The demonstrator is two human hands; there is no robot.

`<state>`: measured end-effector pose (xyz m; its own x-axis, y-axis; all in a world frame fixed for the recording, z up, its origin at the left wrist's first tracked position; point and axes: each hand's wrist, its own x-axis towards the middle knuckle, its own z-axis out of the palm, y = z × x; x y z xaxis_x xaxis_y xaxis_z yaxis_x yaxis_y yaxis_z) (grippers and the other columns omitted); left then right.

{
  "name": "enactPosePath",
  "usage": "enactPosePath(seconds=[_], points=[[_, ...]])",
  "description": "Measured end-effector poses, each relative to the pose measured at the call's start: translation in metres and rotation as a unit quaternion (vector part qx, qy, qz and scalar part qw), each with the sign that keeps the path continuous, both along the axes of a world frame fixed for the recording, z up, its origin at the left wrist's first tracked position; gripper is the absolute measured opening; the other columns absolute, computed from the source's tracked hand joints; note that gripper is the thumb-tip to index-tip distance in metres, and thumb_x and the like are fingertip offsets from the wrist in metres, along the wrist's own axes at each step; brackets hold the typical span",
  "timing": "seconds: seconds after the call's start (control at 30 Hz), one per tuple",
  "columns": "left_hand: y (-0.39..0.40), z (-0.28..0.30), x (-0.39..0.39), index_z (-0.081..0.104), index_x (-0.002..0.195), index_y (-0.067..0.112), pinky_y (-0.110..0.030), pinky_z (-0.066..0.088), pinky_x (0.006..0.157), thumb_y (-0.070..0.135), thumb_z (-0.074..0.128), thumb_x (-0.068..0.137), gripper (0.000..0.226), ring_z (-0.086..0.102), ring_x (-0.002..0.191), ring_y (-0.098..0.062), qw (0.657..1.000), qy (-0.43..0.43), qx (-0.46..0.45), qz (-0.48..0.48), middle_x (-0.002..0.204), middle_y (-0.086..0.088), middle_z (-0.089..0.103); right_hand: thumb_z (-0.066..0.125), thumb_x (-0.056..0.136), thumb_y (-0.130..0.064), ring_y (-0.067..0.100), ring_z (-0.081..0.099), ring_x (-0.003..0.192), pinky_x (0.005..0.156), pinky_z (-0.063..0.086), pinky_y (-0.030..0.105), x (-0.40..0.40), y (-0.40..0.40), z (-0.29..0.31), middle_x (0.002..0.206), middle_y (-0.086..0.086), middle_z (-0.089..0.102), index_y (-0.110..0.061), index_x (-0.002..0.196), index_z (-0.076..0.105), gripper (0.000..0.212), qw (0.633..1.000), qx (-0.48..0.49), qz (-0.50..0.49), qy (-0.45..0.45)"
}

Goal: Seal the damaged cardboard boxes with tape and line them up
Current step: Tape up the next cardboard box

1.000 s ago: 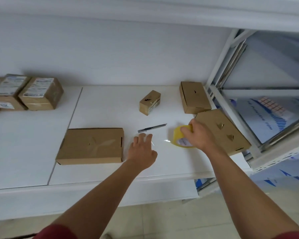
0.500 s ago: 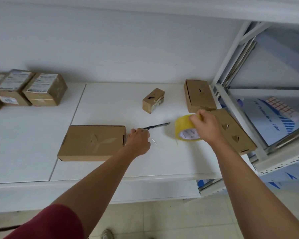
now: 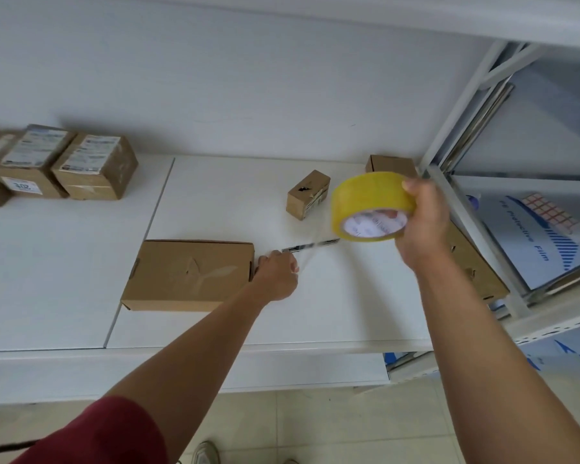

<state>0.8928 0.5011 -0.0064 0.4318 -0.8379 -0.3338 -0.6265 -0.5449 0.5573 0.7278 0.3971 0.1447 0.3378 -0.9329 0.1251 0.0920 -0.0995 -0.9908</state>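
A flat brown cardboard box with a torn, dented top lies on the white shelf. My left hand is at the box's right end, pinching the free end of a clear tape strip. My right hand holds the yellow tape roll raised above the shelf, to the right of the box. The strip stretches between the two hands. A small damaged box stands behind, and two more flat boxes lie partly hidden behind my right hand.
A utility knife lies on the shelf under the stretched tape. Labelled boxes sit together at the far left. A white metal rack with a blue-printed sheet stands at the right. The back wall is close.
My right hand has lifted the tape roll up off the shelf and away to the right, pulling out tape. My left hand moved to the box's right end with the tape end.
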Motion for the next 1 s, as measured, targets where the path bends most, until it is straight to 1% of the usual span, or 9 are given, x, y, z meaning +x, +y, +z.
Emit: enactPosePath(seconds=[0.1,0.17,0.23,0.33,0.4,0.5,0.67,0.87,1.0], points=[[0.004,0.006,0.004,0.054,0.089,0.028,-0.026,0.041,0.081,0.012,0.051,0.09,0.016,0.05,0.107,-0.019,0.997,0.059,-0.012,0.039,0.11,0.002,0.054,0.06,0.063,-0.038,0.029,0.042,0.076,0.069,0.035,0.044,0.008,0.0,0.019,0.08,0.014,0.04,-0.021,0.066,0.046,0.022,0.999,-0.015,0.036,-0.034],[0.008,0.006,0.008,0.052,0.086,0.03,-0.022,0.043,0.065,0.01,0.055,0.089,0.021,0.053,0.09,-0.013,0.982,0.155,-0.058,0.095,0.103,0.004,0.054,0.063,0.061,-0.037,0.037,0.053,0.087,0.078,0.046,0.052,0.008,0.0,0.021,0.089,0.018,0.049,-0.014,0.082,0.055,0.032,0.996,0.037,0.041,-0.076],[0.014,0.01,0.009,0.05,0.084,0.025,-0.021,0.041,0.061,0.008,0.057,0.088,0.019,0.051,0.078,-0.012,0.962,0.221,-0.092,0.13,0.094,0.003,0.054,0.067,0.058,-0.035,0.036,0.056,0.084,0.078,0.047,0.044,0.001,-0.002,0.023,0.086,0.012,0.051,-0.012,0.085,0.055,0.038,0.975,0.108,0.041,-0.191],[0.023,0.021,0.01,0.057,0.078,0.021,-0.022,0.042,0.071,0.007,0.061,0.085,0.017,0.053,0.082,-0.015,0.921,0.318,-0.15,0.168,0.084,0.003,0.058,0.062,0.07,-0.033,0.017,0.048,0.059,0.061,0.04,0.025,-0.016,-0.011,0.034,0.06,-0.002,0.046,-0.021,0.061,0.048,0.02,0.945,0.126,0.038,-0.299],[0.029,0.027,0.01,0.063,0.086,0.019,-0.026,0.044,0.08,0.017,0.059,0.087,0.004,0.058,0.089,-0.018,0.845,0.464,-0.194,0.184,0.09,-0.001,0.064,0.053,0.08,-0.032,0.016,0.048,0.059,0.061,0.041,0.024,-0.025,-0.015,0.039,0.058,-0.003,0.047,-0.022,0.058,0.051,0.024,0.946,0.109,0.027,-0.306],[0.033,0.028,0.006,0.062,0.114,0.006,-0.041,0.05,0.093,0.029,0.048,0.095,0.033,0.065,0.103,-0.033,0.709,0.656,-0.178,0.188,0.116,-0.015,0.066,0.051,0.083,-0.03,0.017,0.061,0.065,0.067,0.051,0.026,-0.034,-0.011,0.029,0.062,-0.002,0.058,-0.022,0.06,0.061,0.027,0.949,0.115,0.034,-0.291],[0.034,0.037,-0.025,0.056,0.131,-0.002,-0.051,0.051,0.098,0.073,0.056,0.082,0.089,0.06,0.119,-0.042,0.551,0.812,-0.136,0.137,0.139,-0.024,0.054,0.054,0.078,-0.034,0.021,0.063,0.079,0.077,0.054,0.032,-0.045,-0.007,0.005,0.078,0.004,0.061,-0.015,0.083,0.06,0.021,0.953,0.159,0.026,-0.255],[0.046,0.033,-0.019,0.069,0.113,-0.002,-0.036,0.06,0.078,0.072,0.053,0.085,0.08,0.071,0.089,-0.028,0.499,0.829,-0.196,0.16,0.105,-0.018,0.071,0.056,0.077,-0.034,0.02,0.063,0.074,0.076,0.054,0.032,-0.067,-0.008,-0.007,0.074,0.001,0.06,-0.019,0.077,0.06,0.016,0.954,0.168,0.003,-0.248],[0.054,0.042,-0.011,0.068,0.103,0.002,-0.032,0.061,0.067,0.073,0.049,0.083,0.076,0.07,0.077,-0.024,0.508,0.82,-0.209,0.16,0.087,-0.013,0.07,0.052,0.084,-0.032,0.019,0.062,0.073,0.073,0.054,0.03,-0.075,-0.008,-0.012,0.073,0.001,0.058,-0.019,0.078,0.057,0.016,0.956,0.166,-0.001,-0.242]])
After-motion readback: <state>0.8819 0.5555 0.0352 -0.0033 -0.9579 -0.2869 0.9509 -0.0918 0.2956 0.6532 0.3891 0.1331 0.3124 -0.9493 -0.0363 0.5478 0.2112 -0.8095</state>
